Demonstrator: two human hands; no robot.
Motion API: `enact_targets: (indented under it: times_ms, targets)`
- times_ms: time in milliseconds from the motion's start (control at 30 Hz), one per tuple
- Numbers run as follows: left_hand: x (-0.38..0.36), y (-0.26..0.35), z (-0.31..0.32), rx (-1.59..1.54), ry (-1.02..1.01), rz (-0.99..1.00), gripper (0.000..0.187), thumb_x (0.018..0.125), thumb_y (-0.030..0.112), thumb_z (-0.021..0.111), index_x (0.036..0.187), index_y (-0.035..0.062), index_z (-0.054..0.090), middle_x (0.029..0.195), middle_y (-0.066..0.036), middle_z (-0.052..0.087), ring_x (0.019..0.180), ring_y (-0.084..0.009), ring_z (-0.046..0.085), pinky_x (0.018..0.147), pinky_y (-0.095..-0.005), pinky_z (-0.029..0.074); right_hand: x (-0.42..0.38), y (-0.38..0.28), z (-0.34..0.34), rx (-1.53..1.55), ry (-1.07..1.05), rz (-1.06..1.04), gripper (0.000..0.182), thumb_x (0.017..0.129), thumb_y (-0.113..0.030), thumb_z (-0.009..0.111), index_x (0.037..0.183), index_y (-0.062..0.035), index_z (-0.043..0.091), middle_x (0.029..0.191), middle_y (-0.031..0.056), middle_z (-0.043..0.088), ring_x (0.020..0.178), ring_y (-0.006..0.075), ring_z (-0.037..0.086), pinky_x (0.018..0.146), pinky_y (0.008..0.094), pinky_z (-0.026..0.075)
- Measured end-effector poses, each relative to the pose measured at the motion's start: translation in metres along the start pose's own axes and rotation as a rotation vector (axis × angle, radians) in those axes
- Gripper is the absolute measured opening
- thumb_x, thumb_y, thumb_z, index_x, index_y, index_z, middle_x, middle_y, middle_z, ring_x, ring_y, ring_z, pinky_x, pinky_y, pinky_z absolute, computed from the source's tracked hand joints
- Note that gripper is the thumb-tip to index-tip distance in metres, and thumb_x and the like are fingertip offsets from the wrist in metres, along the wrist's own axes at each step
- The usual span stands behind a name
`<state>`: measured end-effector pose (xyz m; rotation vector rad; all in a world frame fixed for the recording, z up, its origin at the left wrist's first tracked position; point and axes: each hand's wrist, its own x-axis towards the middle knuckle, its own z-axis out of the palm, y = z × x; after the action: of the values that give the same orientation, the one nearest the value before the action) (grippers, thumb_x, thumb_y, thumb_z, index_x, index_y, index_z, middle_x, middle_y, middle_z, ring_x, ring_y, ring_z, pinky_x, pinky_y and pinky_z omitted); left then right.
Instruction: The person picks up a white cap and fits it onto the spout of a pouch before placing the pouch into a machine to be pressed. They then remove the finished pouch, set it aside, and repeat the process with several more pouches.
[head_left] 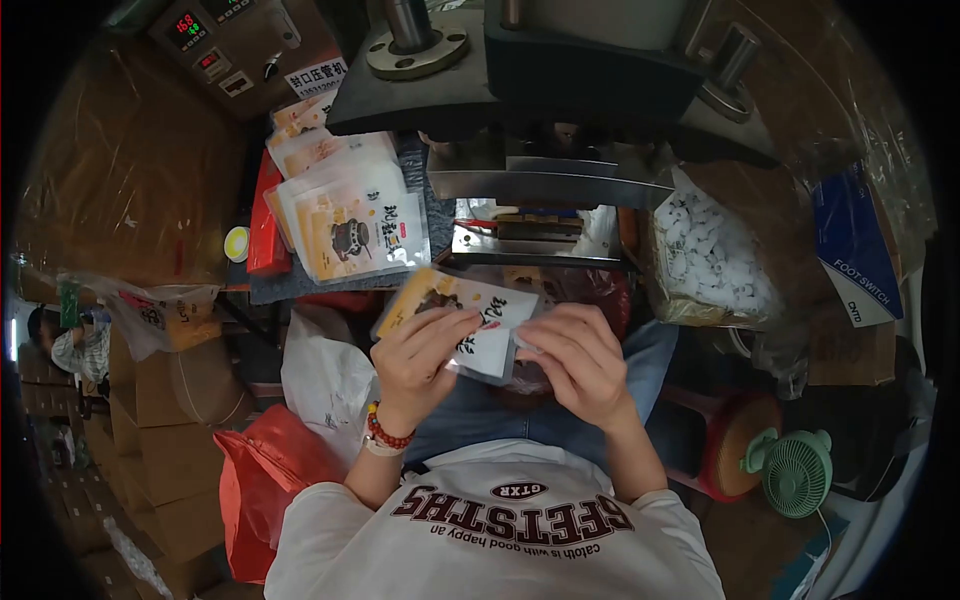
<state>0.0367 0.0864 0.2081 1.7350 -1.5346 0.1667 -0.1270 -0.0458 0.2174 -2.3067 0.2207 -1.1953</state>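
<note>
In front of my lap, my left hand (pixel 420 360) grips a printed plastic pouch (pixel 490 350), thumb below and fingers across its face. The pouch is orange and white, with dark lettering and a picture of a pot. At its right edge my right hand (pixel 580 360) has thumb and fingers pinched together around a small whitish plastic piece (pixel 527 343), mostly hidden by the fingertips. Ahead and to the left, a pile of similar pouches (pixel 345 215) lies fanned out on a dark cloth (pixel 320 288). A metal pressing machine (pixel 550 185) stands straight ahead, above the hands.
Right of the machine is a lined box of small white plastic parts (pixel 710 250). Further right stand a blue foot-switch box (pixel 858 245) and a green fan (pixel 797 473). A red bag (pixel 250 490) is low on the left. A control panel (pixel 225 50) is at upper left.
</note>
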Motion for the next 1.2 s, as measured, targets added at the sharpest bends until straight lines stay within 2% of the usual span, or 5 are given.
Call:
enact_targets:
  times_ms: [167, 367, 700, 900, 1200]
  targets:
    - [0.001, -0.001, 0.017, -0.382, -0.199, 0.005, 0.032, 0.071, -0.003, 0.062, 0.101, 0.0057, 0.071, 0.093, -0.008, 0.071, 0.078, -0.0197, 0.069, 0.071, -0.0299, 0.056, 0.0, 0.011, -0.017, 0.211, -0.08, 0.129, 0.035, 0.071, -0.002, 0.075, 0.105, -0.0005, 0.067, 0.093, 0.0112, 0.068, 0.087, 0.0278, 0.061, 0.077, 0.0352, 0.049]
    - [0.016, -0.009, 0.082, -1.215, -0.226, -0.936, 0.023, 0.091, 0.017, 0.066, 0.093, -0.0051, 0.069, 0.082, -0.005, 0.07, 0.068, -0.0078, 0.064, 0.06, -0.0231, 0.052, 0.003, 0.027, -0.044, 0.0, 0.341, 0.483, 0.029, 0.087, -0.007, 0.064, 0.115, 0.0022, 0.06, 0.111, 0.0119, 0.064, 0.099, 0.0202, 0.059, 0.089, 0.0308, 0.046]
    - [0.05, -0.032, 0.089, -1.352, -0.203, -1.01, 0.023, 0.091, 0.021, 0.065, 0.094, -0.0016, 0.067, 0.088, -0.007, 0.07, 0.072, -0.0111, 0.065, 0.06, -0.0242, 0.05, -0.017, 0.098, -0.072, -0.764, -0.119, 0.669, 0.02, 0.082, -0.009, 0.063, 0.099, 0.0018, 0.066, 0.093, 0.0199, 0.064, 0.092, 0.0376, 0.059, 0.08, 0.0444, 0.046]
    - [0.028, -0.064, 0.012, 0.859, -0.048, -0.289, 0.083, 0.077, 0.044, 0.072, 0.143, 0.0095, 0.037, 0.145, -0.009, 0.042, 0.133, -0.0239, 0.04, 0.11, -0.0487, 0.022, -0.01, 0.102, -0.087, -0.76, -0.293, 0.646, 0.02, 0.081, -0.005, 0.062, 0.099, 0.0034, 0.065, 0.094, 0.0209, 0.062, 0.089, 0.0369, 0.059, 0.08, 0.0424, 0.048]
    - [-0.024, -0.063, -0.002, -0.065, 0.002, -0.392, 0.033, 0.074, -0.003, 0.063, 0.104, 0.0071, 0.07, 0.094, -0.01, 0.071, 0.083, -0.0251, 0.069, 0.07, -0.0293, 0.054, 0.011, 0.012, -0.031, 0.946, 0.169, 0.547, 0.034, 0.087, 0.007, 0.06, 0.12, 0.0045, 0.049, 0.111, 0.0156, 0.063, 0.101, 0.0177, 0.062, 0.088, 0.0281, 0.051]
